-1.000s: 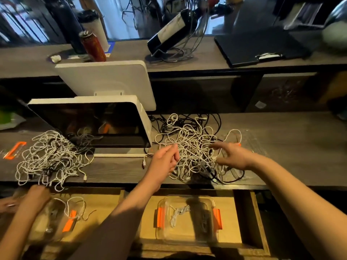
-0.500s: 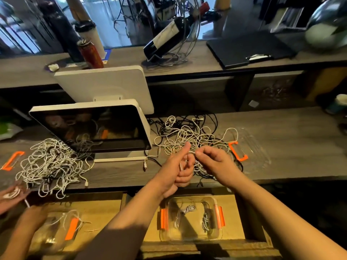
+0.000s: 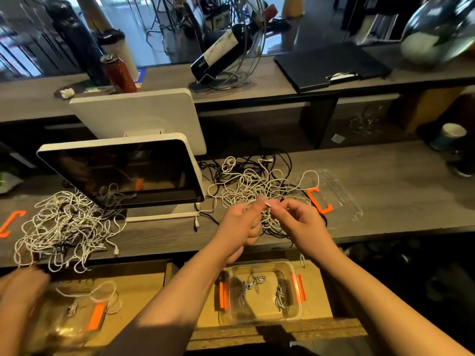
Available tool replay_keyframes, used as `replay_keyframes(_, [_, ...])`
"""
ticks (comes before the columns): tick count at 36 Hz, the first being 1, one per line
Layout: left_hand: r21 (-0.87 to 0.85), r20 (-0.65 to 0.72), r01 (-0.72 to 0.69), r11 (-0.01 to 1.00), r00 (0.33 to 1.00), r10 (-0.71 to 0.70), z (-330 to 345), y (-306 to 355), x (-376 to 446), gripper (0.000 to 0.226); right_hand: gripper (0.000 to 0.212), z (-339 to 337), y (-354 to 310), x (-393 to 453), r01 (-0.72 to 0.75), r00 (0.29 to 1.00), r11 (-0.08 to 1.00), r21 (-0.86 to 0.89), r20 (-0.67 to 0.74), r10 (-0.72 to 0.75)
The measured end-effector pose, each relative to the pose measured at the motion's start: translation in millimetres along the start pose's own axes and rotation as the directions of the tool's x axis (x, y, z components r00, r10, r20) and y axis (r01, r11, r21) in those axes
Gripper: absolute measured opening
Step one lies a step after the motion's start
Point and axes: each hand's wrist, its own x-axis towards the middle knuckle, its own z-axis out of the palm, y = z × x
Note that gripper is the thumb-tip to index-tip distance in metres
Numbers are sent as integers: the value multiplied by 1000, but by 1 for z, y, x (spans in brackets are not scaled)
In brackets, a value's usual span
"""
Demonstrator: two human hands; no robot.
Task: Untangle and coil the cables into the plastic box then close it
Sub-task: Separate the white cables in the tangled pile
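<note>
**Cables: one white end pinched out of the heap**

Cables [image 3: 259, 186] sit tangled at our twelve o'clock; left hand [image 3: 240, 224] and right hand [image 3: 299, 222] both pinch one limp, light strand (grab near the plug). Box [image 3: 259, 291] waits at six.

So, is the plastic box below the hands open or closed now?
Open. The plastic box has no lid on it, and two small cable bundles lie inside. A clear lid with orange clips rests on the counter.
</note>
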Motion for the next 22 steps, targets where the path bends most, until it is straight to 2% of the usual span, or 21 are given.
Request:
replay_keyframes(4, [-108,-28,-68,992,997,66,-3,6,-3,45,37,7,6,-11,-75,997,997,-23,7,76])
replay_keyframes(8, [-56,-79,-91,994,993,86,-6,8,-6,52,39,15,13,-20,-105,994,994,-36,17,106])
replay_keyframes(13, [-74,-195,-171,983,969,154,-1,5,-5,55,34,26,13,-26,-116,992,991,-62,48,119])
replay_keyframes(18, [-209,-202,-174,962,971,132,4,8,-6,52,30,35,11,-29,-130,987,983,-131,77,141])
replay_keyframes(22, [-270,-198,-185,945,971,134,1,9,-3,50,44,39,10,-31,-168,980,968,-187,78,185])
